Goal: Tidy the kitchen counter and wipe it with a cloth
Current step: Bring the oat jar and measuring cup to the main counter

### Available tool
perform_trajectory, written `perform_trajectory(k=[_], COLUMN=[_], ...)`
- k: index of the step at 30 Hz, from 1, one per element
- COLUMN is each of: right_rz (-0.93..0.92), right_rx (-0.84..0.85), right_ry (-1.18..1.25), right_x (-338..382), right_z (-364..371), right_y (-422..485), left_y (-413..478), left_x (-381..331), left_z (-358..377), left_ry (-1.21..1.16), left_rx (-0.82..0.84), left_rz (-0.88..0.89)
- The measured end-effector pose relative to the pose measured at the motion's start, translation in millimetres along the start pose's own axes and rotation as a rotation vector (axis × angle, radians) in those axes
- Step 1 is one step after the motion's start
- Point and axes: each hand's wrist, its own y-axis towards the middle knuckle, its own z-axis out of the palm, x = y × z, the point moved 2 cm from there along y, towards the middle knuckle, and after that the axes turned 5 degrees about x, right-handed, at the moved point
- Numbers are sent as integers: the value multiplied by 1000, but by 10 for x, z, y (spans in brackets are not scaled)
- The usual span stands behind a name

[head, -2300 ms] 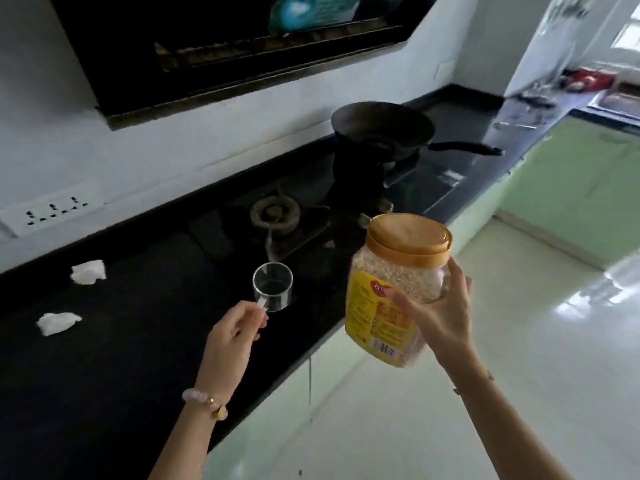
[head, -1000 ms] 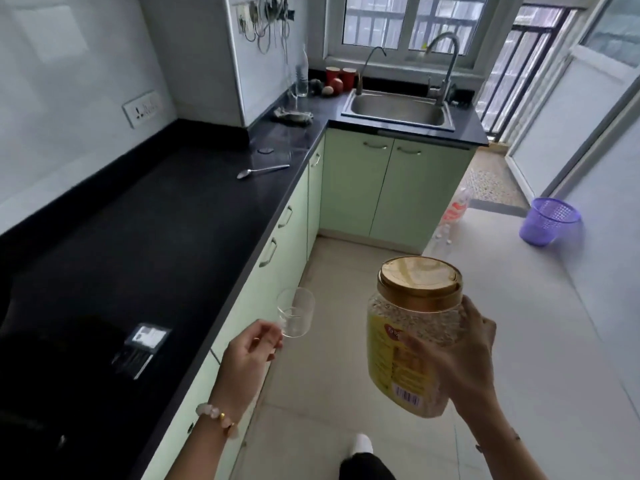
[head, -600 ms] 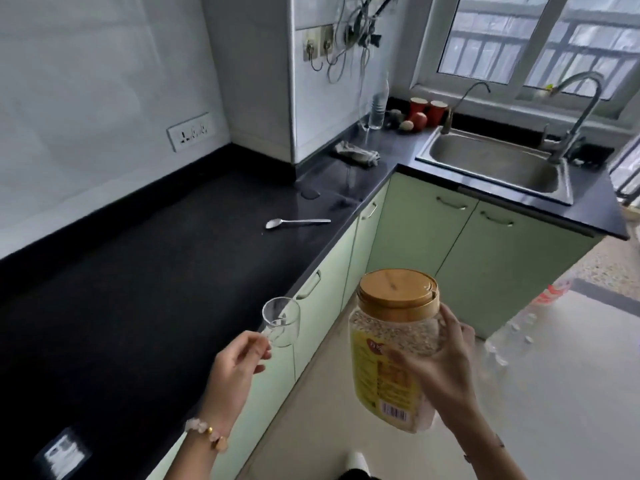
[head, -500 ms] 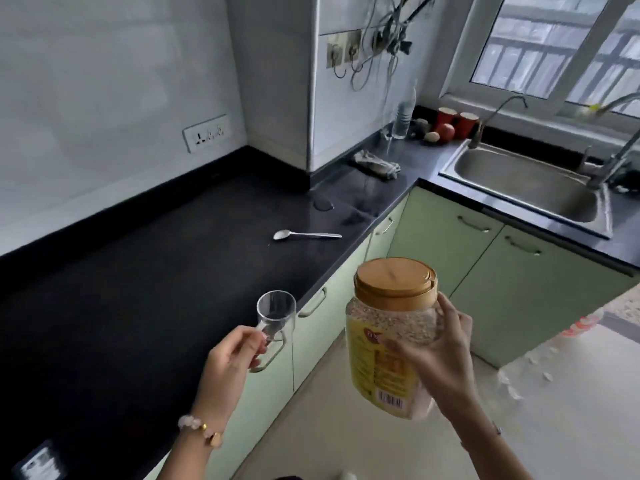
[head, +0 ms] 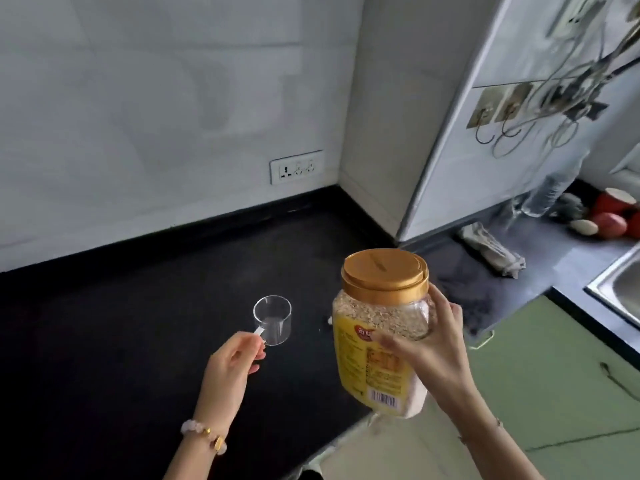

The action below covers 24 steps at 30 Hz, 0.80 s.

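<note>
My left hand (head: 230, 367) pinches the handle of a small clear glass cup (head: 272, 319) and holds it above the black counter (head: 138, 306). A plastic jar of grain (head: 379, 329), with a gold lid and a yellow label, is gripped by my right hand (head: 427, 348) around its side. The jar hangs upright over the counter's front edge, just right of the cup. A crumpled grey-white cloth (head: 491, 249) lies on the counter to the right, near the wall corner.
A wall socket (head: 296, 167) sits above the counter's back edge. Hooks with wire utensils (head: 540, 109) hang on the right wall. A clear bottle (head: 545, 194), red cups (head: 614, 202) and a steel sink (head: 620, 292) are at far right. Green cabinet doors (head: 554, 375) are below.
I have turned from the stove and walked along the counter toward the corner. The cup and jar stay in my hands and now hang over the counter near the wall corner.
</note>
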Motion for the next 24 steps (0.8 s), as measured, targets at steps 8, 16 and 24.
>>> perform_trajectory(k=[8, 16, 24], right_rz=[-63, -125, -152], right_rx=[85, 262, 397], right_ry=[-6, -46, 14], right_x=[151, 185, -119], right_z=[352, 807, 1008], right_y=[1362, 2360, 2927], left_y=[809, 1180, 1592], left_x=[-42, 114, 235], left_z=[2, 103, 405], left_ry=[25, 27, 16], left_rx=[-100, -255, -305], left_rz=[-34, -152, -263])
